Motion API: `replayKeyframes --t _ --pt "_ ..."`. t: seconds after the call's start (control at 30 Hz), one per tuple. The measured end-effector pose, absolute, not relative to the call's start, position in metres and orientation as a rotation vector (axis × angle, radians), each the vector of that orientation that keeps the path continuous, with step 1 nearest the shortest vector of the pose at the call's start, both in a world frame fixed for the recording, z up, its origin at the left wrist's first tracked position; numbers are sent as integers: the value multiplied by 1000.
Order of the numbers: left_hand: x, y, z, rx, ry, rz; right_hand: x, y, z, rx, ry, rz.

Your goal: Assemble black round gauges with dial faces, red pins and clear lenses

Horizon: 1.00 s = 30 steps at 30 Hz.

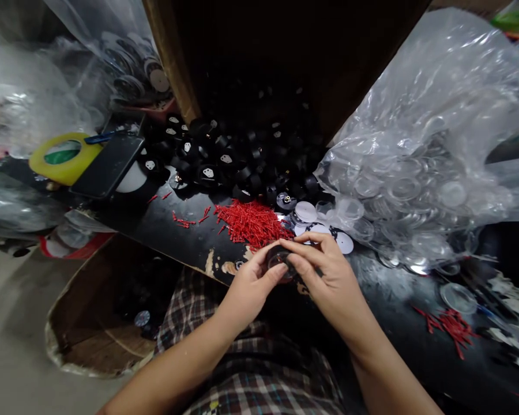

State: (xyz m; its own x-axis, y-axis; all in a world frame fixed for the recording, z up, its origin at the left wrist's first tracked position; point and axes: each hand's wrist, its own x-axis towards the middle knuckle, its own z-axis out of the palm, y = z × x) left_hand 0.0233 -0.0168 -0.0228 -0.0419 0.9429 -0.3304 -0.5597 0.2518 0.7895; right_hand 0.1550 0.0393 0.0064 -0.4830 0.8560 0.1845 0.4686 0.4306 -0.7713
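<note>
Near the table's front edge, both hands hold a small round black case [279, 257], which looks like a small clock housing. My left hand [251, 283] wraps its left side, thumb across the face. My right hand [324, 266] grips the right side, with fingers over the far rim and thumb at the face. Fingers cover much of the case, so its inside shows only in part. Just beyond lies a heap of thin red pointers [253, 222]. White round dials [306, 212] lie beyond my right hand, beside the heap.
A large cardboard box [173, 52] spills black housings [242, 167] onto the black table [155, 225]. Clear round covers fill a plastic bag [398, 178] at right. More red pointers [456, 331] lie front right. Yellow tape [43, 164] and a phone [110, 167] are left.
</note>
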Motion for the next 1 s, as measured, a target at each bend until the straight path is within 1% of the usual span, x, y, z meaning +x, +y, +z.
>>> replayKeyframes --t 0.07,0.17,0.23,0.3,0.37,0.5,0.53,0.6,0.67,0.73,0.83,0.93,1.0 --pt "24 -20 -21 623 1037 1282 153 42 9 -1170 -2108 859" --pt "27 -24 -17 802 1098 1240 146 42 10 -1250 -2160 688" --pt "29 -24 -14 902 1166 1204 140 41 9 -1243 -2182 594" --pt "27 -25 -12 975 1232 1186 135 39 7 -1218 -2164 587" --pt "18 -30 -12 1006 1286 1156 132 38 7 -1178 -2167 679" --pt "-30 -76 -22 933 1507 993 138 40 9 -1069 -2207 1087" --pt "-47 -93 -26 911 1615 969 141 41 9 -1081 -2182 1152" --pt "-78 -121 -35 933 1985 1009 145 44 6 -1156 -2111 1206" --pt "-98 -132 -36 1115 2348 998 143 45 3 -1192 -2096 1242" --pt "-101 -116 -29 1312 2426 1025 135 44 2 -1115 -2170 1313" --pt "-84 -49 -12 1468 2137 1159 125 38 5 -961 -2290 1363" --pt "-67 28 -7 1546 2095 1193 128 34 5 -969 -2320 1310" --pt "-62 62 -11 1558 2093 1217 137 33 3 -1014 -2316 1275"
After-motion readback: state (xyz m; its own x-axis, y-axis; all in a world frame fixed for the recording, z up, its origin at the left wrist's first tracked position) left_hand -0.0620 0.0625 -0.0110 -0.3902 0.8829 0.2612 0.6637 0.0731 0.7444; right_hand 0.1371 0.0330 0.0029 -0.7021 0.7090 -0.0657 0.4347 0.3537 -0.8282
